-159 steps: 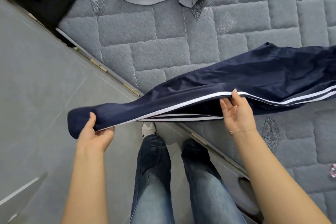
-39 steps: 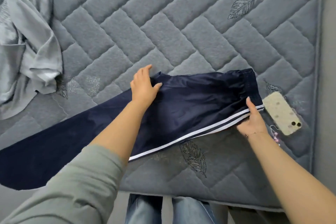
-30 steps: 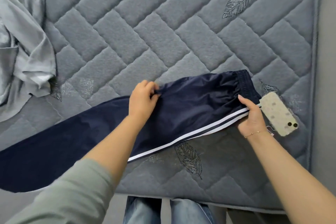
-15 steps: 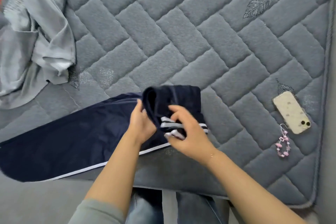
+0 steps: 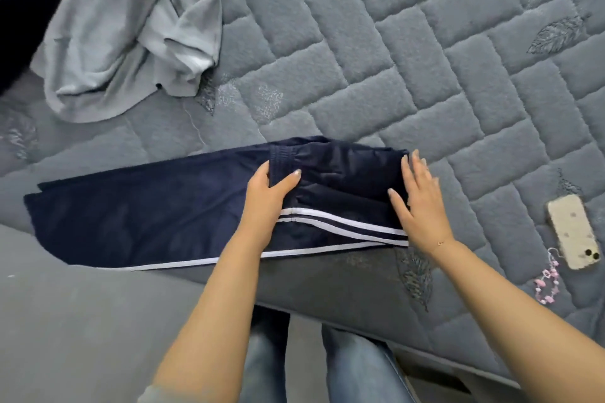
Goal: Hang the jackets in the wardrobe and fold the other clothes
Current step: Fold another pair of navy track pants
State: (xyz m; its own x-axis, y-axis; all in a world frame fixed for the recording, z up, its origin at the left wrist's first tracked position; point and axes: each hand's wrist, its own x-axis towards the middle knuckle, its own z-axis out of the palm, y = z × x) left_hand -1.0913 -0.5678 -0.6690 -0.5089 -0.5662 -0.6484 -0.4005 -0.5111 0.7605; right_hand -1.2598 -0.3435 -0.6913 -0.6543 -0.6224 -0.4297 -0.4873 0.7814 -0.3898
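The navy track pants (image 5: 183, 216) lie along the near edge of the quilted grey mattress (image 5: 409, 59), and the change is plain: half a second ago the waistband end was bunched up between both hands in mid-air, and now it is laid flat over the legs, elastic waist pointing left. The left hand (image 5: 266, 203) rests on the folded part with fingers tucked at the waistband edge and thumb spread over the cloth; I cannot tell if it pinches the hem or only presses. The right hand (image 5: 420, 203) lies flat and relaxed on the new crease at the right, smoothing it. So the first fold is in — the long legs, trailing left past the mattress edge, seem next.

A crumpled grey garment (image 5: 131, 29) waits at the far left, unfolded. A phone (image 5: 573, 232) with a pink bead charm (image 5: 545, 285) sits to the right. No brand or writing is readable — only the white side stripes.
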